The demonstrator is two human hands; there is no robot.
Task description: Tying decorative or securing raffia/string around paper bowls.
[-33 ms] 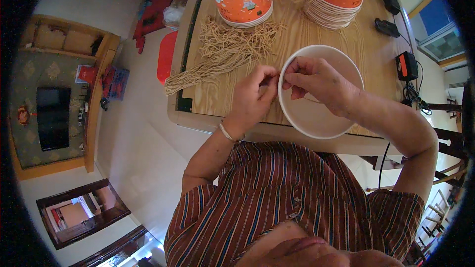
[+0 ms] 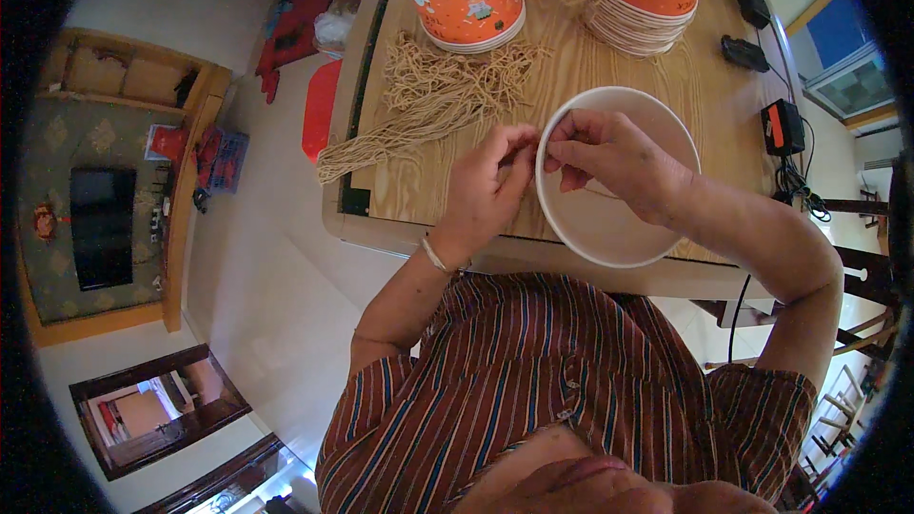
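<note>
A white round paper tub (image 2: 619, 228) stands upright with its mouth up at the table's near edge. My right hand (image 2: 614, 157) reaches over it, fingers bent and pinched together just inside the left rim. What they pinch is too small to make out. A short thin tan strand (image 2: 606, 193) shows inside the tub below these fingers. Against the outside of the same rim, my left hand (image 2: 490, 181) is closed, thumb and fingertips together; whatever lies between them is hidden. Beyond my left hand lies a bundle of tan twisted paper cords (image 2: 428, 109), loose and curly at its far end.
An upside-down orange and green printed tub (image 2: 471, 9) stands behind the cords. A stack of similar tubs (image 2: 643, 0) is at the far right. Black adapters (image 2: 783, 128) with cables lie along the wooden table's (image 2: 724, 86) right edge. A red stool (image 2: 322, 109) stands left.
</note>
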